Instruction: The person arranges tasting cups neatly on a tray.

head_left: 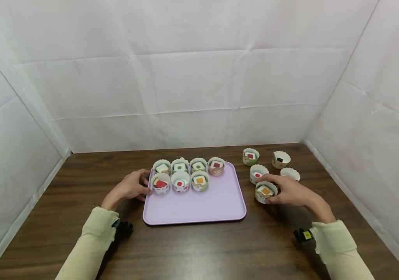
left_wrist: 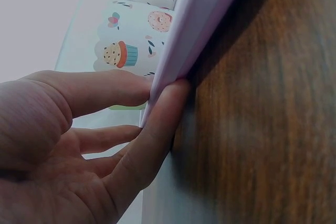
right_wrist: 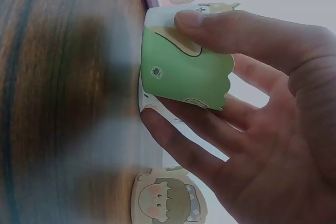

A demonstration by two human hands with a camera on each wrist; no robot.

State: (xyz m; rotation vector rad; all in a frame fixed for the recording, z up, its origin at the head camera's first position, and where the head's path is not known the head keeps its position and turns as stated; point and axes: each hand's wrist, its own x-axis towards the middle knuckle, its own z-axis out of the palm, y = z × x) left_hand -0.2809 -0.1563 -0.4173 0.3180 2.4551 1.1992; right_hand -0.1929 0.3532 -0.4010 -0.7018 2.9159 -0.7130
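My left hand [head_left: 130, 186] grips the left rim of a light purple tray [head_left: 199, 210]. In the left wrist view the thumb lies on the upper side of the rim, and a finger is beneath it. To the right of the tray, my right hand [head_left: 288, 190] holds a green-patterned paper baking cup [right_wrist: 184, 61] between thumb and fingers. Inside this cup sits a white square with an orange centre [head_left: 265, 190]. Two rows of similar filled paper cups stand on the tray, among them one with a red piece [head_left: 160, 184] beside the left hand.
Behind the right hand stand more paper cups: one with a dark red centre [head_left: 250, 156], one with a black piece [head_left: 280, 159], one with a red centre [head_left: 258, 172] and a pale one [head_left: 290, 173]. White sheeting [head_left: 192, 85] surrounds the brown wooden table [head_left: 199, 249].
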